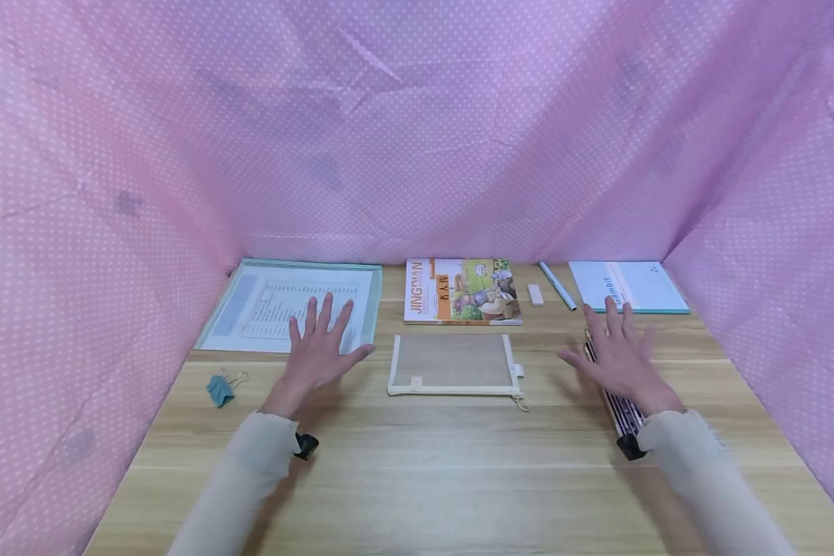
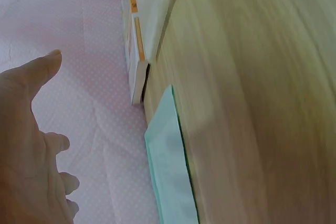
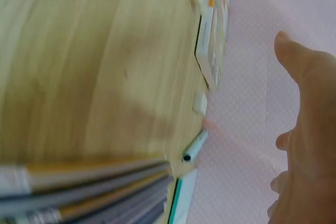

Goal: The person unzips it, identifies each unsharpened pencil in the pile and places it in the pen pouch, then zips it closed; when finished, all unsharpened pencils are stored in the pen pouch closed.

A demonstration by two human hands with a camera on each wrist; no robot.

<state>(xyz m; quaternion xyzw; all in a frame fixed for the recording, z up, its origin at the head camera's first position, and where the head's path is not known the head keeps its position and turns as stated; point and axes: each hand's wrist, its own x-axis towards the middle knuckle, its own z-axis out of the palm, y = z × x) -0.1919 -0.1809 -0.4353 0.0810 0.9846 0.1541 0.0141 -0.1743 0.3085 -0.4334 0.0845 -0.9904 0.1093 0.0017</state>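
Left hand spread flat, fingers straight, hovering over or resting on the near edge of the green folder with a printed sheet in it, at the far left corner of the table. Hard to tell from the head view whether it actually touches. Right hand also spread, fingers straight, holding nothing, over the far end of a bundle of pencils lying near the right edge of the table. Mesh zip pouch lies flat between the two hands, apart from both. Just behind it at the far edge, a book with a picture cover. Right of the book: small white eraser, then a light blue pen, then a pale blue notebook at the far right corner. Teal binder clip near the left edge, in front of the folder. Pink dotted cloth walls the table on three sides.
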